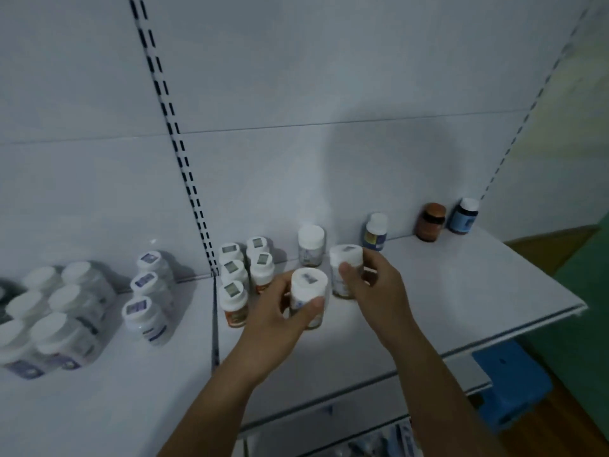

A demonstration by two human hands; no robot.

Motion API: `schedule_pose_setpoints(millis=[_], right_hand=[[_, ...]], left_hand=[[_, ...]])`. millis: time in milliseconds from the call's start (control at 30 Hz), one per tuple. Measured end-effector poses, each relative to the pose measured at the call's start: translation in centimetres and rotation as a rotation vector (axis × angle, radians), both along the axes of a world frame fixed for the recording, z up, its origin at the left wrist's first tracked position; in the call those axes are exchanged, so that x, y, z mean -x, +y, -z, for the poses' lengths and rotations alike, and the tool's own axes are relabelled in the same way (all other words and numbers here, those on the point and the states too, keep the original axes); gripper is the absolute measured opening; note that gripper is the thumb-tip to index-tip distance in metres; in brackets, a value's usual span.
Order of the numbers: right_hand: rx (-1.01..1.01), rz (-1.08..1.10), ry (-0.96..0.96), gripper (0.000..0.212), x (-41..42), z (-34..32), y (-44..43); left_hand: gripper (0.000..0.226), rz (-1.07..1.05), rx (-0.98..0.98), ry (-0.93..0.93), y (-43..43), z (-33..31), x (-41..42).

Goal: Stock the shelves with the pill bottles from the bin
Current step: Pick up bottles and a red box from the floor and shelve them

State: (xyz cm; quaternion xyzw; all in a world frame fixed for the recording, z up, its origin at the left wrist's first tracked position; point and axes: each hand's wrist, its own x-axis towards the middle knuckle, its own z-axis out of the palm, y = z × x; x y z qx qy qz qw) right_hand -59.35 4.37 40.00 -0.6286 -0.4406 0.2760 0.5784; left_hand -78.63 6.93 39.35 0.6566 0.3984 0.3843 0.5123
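Across the top half, from nine o'clock round to three, a white back panel [296, 77] rises, crossed by a slotted upright [178, 143] running from eleven o'clock down to the centre. Below it a white metal shelf [461, 291] fills the lower half, its front edge slanting off towards four o'clock. At four o'clock, under that edge, sits a blue plastic object [514, 380]; bin or stool, I cannot tell. At nine o'clock on the shelf stands a block of large white-capped bottles [66, 308], and just to its three o'clock side a row of three bottles with blue-printed caps [148, 291]. The left hand [275, 319] curls round a white-capped pill bottle [308, 285] near the centre, thumb across its front. The right hand [379, 285], at two o'clock of the left, wraps a second white-capped pill bottle [344, 258], thumb on the near side. The two held bottles are just beside each other; whether they rest on the shelf I cannot tell. At ten o'clock of the left hand five orange-labelled bottles [237, 275] stand in two files. At twelve o'clock of the hands a lone white-capped jar [311, 244] stands by the panel. Along the panel towards two o'clock stand a yellow-and-blue labelled bottle [375, 232], a brown bottle [430, 222] and a dark blue bottle [464, 216]
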Motion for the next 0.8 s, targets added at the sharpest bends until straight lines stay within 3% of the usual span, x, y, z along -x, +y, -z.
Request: schedule_pose_setpoints(millis=[133,400,800], right_hand=[[0.029,-0.104,-0.104,0.037,-2.8,1.5,3.3],[0.086,-0.422,-0.073,0.041,-4.2,3.1,5.8],[0.141,-0.481,-0.007,0.037,-4.5,3.1,6.0]], left_hand=[[0.045,-0.038,-0.093,0.093,0.4,0.8,-1.7],[0.050,-0.090,-0.140,0.106,0.0,2.5,-4.2],[0.074,-0.148,-0.138,0.090,0.1,3.5,-7.4]])
